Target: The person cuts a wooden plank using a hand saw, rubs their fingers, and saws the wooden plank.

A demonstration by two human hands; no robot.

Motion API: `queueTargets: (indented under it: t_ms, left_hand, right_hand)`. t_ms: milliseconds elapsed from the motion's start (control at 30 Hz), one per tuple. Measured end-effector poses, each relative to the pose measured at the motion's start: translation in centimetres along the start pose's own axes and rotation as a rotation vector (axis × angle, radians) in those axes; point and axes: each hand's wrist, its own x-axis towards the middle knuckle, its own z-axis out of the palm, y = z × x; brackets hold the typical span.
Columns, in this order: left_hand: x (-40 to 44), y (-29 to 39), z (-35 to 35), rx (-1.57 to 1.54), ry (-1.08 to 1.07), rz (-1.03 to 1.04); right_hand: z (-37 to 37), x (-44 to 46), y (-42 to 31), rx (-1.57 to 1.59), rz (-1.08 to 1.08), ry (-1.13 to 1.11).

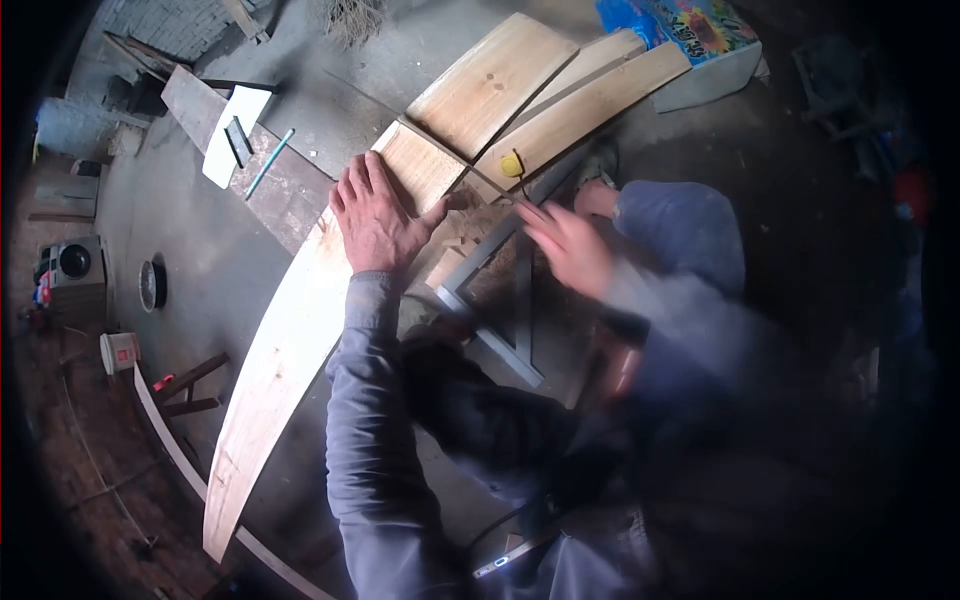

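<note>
My left hand (378,222) lies spread and flat on a long pale wooden plank (290,340), pressing near its far end. A thin dark saw blade (490,182) runs across that end of the plank. My right hand (568,245), blurred by motion, is closed around the near end of the saw; its handle is hidden in my fingers. Past the blade lies another wide wooden board (495,85). A yellow tape measure (511,164) rests on a narrower board (600,115) beside it. Grey metal bars (485,262) stand below my right hand.
On a dark board (205,105) at the left lie a white sheet (222,160), a dark flat piece (238,142) and a teal stick (270,163). A colourful bag (705,45) stands at the back right. A round bowl (150,286) and a white bucket (120,352) sit on the left.
</note>
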Motion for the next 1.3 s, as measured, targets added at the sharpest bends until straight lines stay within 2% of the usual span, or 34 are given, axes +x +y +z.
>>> queueTargets:
  t_ms: [67,167,300,333,367,400,467,533,600,633,700,767,867,967,1067,1100,1167,1200,1300]
  left_hand:
    - [-0.3,0.0,0.1,0.013,0.020,-0.002]
    - [-0.2,0.1,0.0,0.029,0.031,0.016]
    - [0.0,0.1,-0.1,0.001,0.001,-0.010]
    - [0.0,0.1,-0.1,-0.023,-0.018,-0.022]
    - [0.0,0.0,0.0,-0.023,0.001,-0.009]
    - [0.1,0.0,0.0,-0.018,-0.004,-0.009]
    - [0.0,0.1,0.1,0.002,-0.001,-0.007]
    - [0.3,0.2,-0.2,0.005,0.001,0.001]
    - [-0.2,0.1,-0.3,0.008,-0.008,0.003]
    - [-0.1,0.0,0.0,0.010,-0.001,0.002]
    - [0.0,0.0,0.0,0.014,0.025,0.007]
    - [-0.4,0.0,-0.2,0.028,0.020,0.000]
    - [0.1,0.0,0.0,0.035,0.048,0.017]
    - [-0.2,0.0,0.0,0.024,0.034,0.012]
    - [0.0,0.2,-0.3,-0.008,0.028,0.006]
    - [0.0,0.3,-0.5,-0.022,0.030,0.002]
    - [-0.1,0.0,0.3,-0.008,0.040,0.004]
    - [0.0,-0.1,0.3,0.003,0.050,0.006]
    - [-0.1,0.1,0.2,-0.012,0.028,0.001]
  right_hand:
    - [2.0,5.2,-1.2,-0.086,-0.015,0.037]
    - [1.8,3.8,-0.5,-0.043,-0.056,0.069]
    - [-5.6,-6.7,-4.5,-0.085,0.066,-0.052]
    - [-8.0,-9.0,-6.4,-0.083,0.159,-0.088]
    - [-10.1,-11.3,-6.7,-0.268,0.226,-0.189]
    - [-11.4,-12.9,-7.2,-0.269,0.133,-0.182]
    - [-12.4,-13.8,-7.8,-0.303,0.186,-0.209]
    - [-11.8,-12.9,-7.7,-0.236,0.227,-0.193]
    - [-7.4,-8.9,-4.1,-0.100,0.088,-0.157]
    - [-5.0,-5.1,-3.0,-0.196,0.146,-0.194]
    - [0.8,3.6,-0.8,0.082,-0.152,0.017]
    - [1.2,7.0,-4.2,-0.262,0.260,-0.204]
    - [1.1,3.6,-0.7,-0.185,0.076,-0.137]
    - [-4.8,-4.5,-5.0,-0.169,0.100,-0.105]
    - [-11.0,-11.5,-8.8,-0.296,0.089,-0.198]
    - [-12.2,-13.0,-9.1,-0.267,0.150,-0.201]
    - [-13.0,-13.2,-9.5,-0.239,0.230,-0.221]
    - [-12.1,-12.3,-8.7,-0.229,0.186,-0.232]
    - [-5.8,-4.6,-5.0,-0.188,0.128,-0.220]
